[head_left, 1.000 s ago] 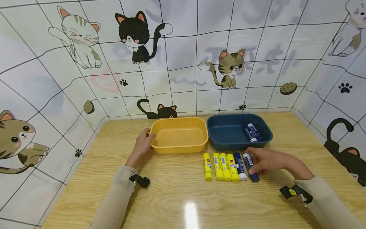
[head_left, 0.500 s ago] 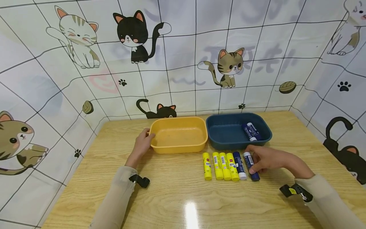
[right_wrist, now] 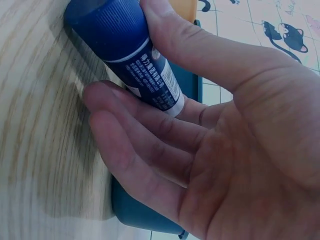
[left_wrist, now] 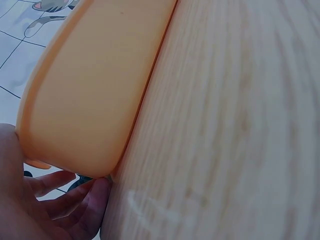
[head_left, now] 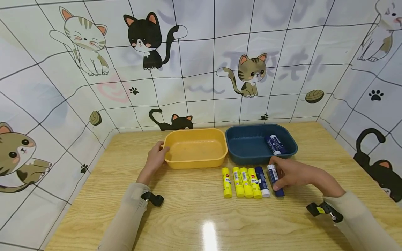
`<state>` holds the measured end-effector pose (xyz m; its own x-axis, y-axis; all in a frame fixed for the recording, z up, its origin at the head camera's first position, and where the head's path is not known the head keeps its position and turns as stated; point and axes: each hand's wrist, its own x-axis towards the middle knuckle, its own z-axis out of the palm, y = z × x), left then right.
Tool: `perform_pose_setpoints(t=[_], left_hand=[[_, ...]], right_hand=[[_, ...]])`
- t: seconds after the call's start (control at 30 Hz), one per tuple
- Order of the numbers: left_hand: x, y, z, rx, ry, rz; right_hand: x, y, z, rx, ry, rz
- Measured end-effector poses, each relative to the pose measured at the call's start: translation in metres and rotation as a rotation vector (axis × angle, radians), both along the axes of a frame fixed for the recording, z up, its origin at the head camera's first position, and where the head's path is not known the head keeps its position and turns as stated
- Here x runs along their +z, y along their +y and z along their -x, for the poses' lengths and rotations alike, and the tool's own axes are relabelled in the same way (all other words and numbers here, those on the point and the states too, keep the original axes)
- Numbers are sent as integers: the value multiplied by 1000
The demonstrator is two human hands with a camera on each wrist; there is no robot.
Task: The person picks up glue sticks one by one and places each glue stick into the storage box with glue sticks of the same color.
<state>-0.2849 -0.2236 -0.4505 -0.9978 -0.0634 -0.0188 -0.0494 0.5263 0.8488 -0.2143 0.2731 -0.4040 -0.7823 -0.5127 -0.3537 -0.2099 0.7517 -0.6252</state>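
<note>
My left hand (head_left: 155,157) grips the left end of the yellow basin (head_left: 194,164), thumb at its rim; in the left wrist view its fingers (left_wrist: 75,200) curl below the basin's end. With thumb and fingers, my right hand (head_left: 295,172) pinches a dark blue glue stick (head_left: 272,174) in front of the blue basin (head_left: 248,160). In the right wrist view that glue stick (right_wrist: 150,70) is tilted, blue cap end towards the camera's top left. Beside it lie another blue glue stick (head_left: 262,182) and several yellow glue sticks (head_left: 246,183) in a row.
Two blue glue sticks (head_left: 277,143) lie at the right end inside the blue basin. Both basins stand side by side at the back of the wooden table (head_left: 176,212), close to a wall (head_left: 201,69) printed with cats.
The blue glue stick in my right hand has shifted slightly away from me, with its near end rising a little. My left hand keeps its hold on the yellow basin.
</note>
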Motion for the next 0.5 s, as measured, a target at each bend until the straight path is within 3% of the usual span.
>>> perform_pose_setpoints(t=[0.5], left_hand=[[-1, 0, 0, 7, -2, 2]], right_hand=[[8, -7, -3, -7, 142, -107]])
